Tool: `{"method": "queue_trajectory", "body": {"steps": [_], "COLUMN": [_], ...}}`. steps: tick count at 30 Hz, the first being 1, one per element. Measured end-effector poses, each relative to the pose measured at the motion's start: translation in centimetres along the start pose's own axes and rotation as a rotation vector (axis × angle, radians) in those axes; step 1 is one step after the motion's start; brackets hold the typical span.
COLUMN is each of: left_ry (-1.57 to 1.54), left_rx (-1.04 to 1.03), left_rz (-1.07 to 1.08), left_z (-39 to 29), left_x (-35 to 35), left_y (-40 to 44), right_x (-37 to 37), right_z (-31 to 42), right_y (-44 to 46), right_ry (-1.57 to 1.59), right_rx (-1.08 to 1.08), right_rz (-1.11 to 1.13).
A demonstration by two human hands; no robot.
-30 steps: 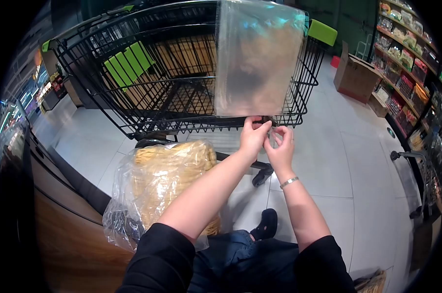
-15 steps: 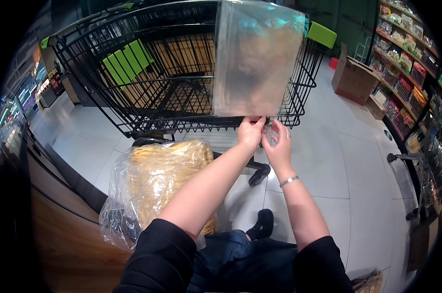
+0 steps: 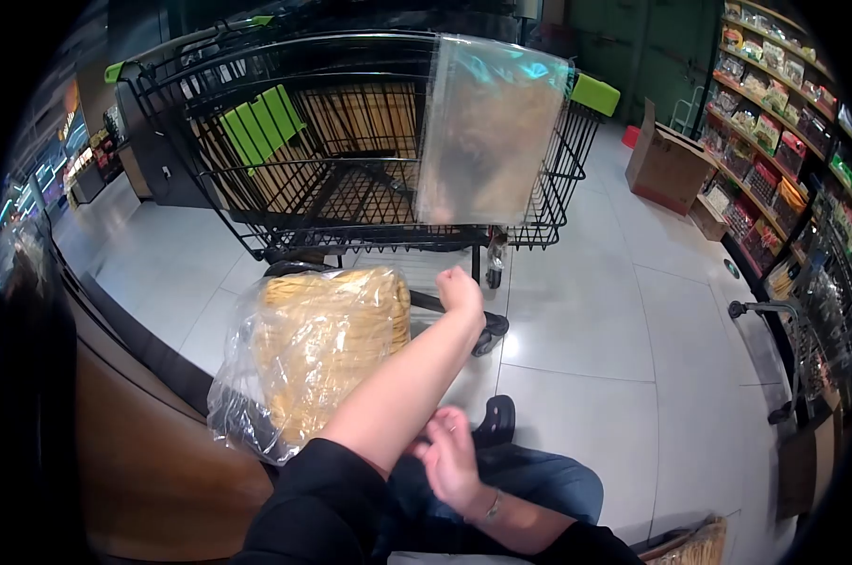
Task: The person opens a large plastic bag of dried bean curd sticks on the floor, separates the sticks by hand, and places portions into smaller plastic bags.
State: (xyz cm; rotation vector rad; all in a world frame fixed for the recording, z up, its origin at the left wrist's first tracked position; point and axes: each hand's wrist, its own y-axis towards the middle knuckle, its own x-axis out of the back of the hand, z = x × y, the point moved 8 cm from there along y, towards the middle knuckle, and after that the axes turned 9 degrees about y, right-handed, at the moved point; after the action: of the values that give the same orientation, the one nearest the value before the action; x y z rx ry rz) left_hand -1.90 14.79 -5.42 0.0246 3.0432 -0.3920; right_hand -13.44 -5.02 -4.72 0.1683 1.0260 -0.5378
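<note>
My left hand [image 3: 460,290] is closed in front of the cart's lower edge, its fingers curled; whatever it may hold is hidden. Lower down, my right hand [image 3: 451,457] is beside my left forearm, blurred, with its fingers bent and partly hidden behind the arm. Clear plastic sheets or bags [image 3: 492,137] hang over the near side of the black shopping cart [image 3: 350,162]. Below them, a small clear piece [image 3: 496,252] dangles from the cart. To the left of my left forearm stands a clear plastic bag of yellow sticks or noodles [image 3: 327,344].
A brown wooden surface [image 3: 153,452] lies at lower left. An open cardboard box [image 3: 669,162] stands on the floor at the right, near shelves of packaged goods [image 3: 774,122]. A metal frame on wheels [image 3: 788,330] is at the right edge. My shoe [image 3: 501,417] is below the cart wheel.
Both hands have left the cart's lower edge below the plastic sheets. The left moved slightly down and left; the right dropped toward my lap beside the left forearm. The view has shifted slightly.
</note>
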Motion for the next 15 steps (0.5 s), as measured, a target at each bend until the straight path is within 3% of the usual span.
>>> {"method": "queue_trajectory", "body": {"steps": [1, 4, 8, 10, 14, 15], "left_ry": [-0.001, 0.006, -0.032, -0.046, -0.016, -0.031], "left_rx": [0.002, 0.023, 0.059, 0.061, 0.042, 0.04], "left_rz": [0.001, -0.146, -0.172, -0.161, 0.005, -0.014], "left_z": [-0.8, -2.4, -2.9, -3.5, -2.4, -2.8], "left_x": [0.6, 3.1, 4.1, 4.0, 2.9, 3.3], "left_y": [-0.9, -2.6, -4.2, -4.9, -2.5, -2.7], "right_x": [-2.1, -4.6, -2.4, -3.5, -4.0, -3.3], "right_z": [-0.1, 0.3, 1.3, 3.9, 3.4, 2.7], "right_y": [-2.4, -6.8, -2.2, -1.6, -2.4, -2.3], "right_ry": [0.052, -0.323, -0.111, -0.055, -0.006, -0.047], "right_rx": [-0.064, 0.032, -0.029, 0.116, 0.146, -0.012], "right_rz": [0.111, 0.337, 0.042, 0.118, 0.086, 0.124]}}
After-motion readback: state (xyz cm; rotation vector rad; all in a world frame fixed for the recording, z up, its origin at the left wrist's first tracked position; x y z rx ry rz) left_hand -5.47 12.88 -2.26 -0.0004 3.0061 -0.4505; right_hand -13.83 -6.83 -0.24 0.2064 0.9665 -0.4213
